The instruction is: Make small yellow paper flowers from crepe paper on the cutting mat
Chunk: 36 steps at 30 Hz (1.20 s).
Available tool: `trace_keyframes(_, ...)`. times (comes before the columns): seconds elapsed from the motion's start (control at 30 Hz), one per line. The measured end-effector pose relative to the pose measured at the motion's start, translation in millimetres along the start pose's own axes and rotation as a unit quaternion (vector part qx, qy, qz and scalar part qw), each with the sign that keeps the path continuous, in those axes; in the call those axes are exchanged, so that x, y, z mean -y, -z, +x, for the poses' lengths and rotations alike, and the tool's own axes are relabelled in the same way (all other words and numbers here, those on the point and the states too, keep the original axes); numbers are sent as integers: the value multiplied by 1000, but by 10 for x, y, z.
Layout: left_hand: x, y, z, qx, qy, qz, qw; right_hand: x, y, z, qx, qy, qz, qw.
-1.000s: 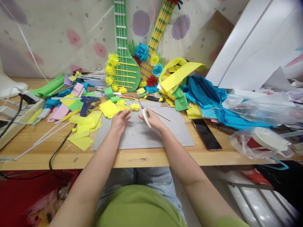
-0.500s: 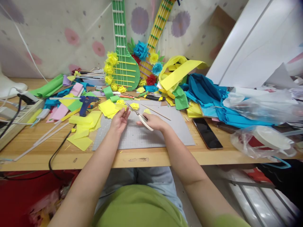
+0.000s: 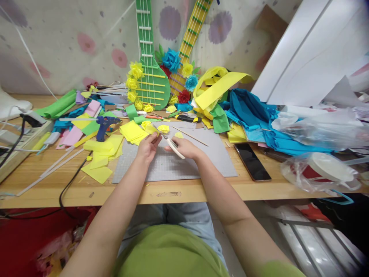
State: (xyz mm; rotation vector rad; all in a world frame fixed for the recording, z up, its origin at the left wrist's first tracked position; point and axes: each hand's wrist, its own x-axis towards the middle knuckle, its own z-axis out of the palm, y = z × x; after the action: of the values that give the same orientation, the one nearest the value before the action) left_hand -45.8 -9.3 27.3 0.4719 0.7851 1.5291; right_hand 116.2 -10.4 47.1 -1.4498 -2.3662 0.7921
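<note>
My right hand is closed around the white handles of a pair of scissors, whose blades point up and left toward my other hand. Between the fingertips of my left hand is a small piece of yellow paper, partly hidden by the fingers and close to the blade tips. Both hands are over a grey cutting mat. A yellow paper flower lies just beyond the blades. A cut yellow piece and a thin wooden stick rest on the mat.
Yellow paper squares lie left of the mat, with a blue glue gun behind loose sheets. A phone and a bagged cup are at right. Behind stand a green paper instrument and a yellow one.
My left hand has shifted slightly right with the yellow paper, closer to the scissors. The scissors have turned a little, and their blades look closer together.
</note>
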Motion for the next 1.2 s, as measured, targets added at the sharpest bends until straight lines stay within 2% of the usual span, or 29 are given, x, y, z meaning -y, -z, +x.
trace_keyframes(0.6,-52,35,4,28,33,39,998,59,108,-62,5,-11,48,999)
trace_keyframes(1.2,-88,88,15,51,30,132,989,-103,194,-87,56,-4,119,991)
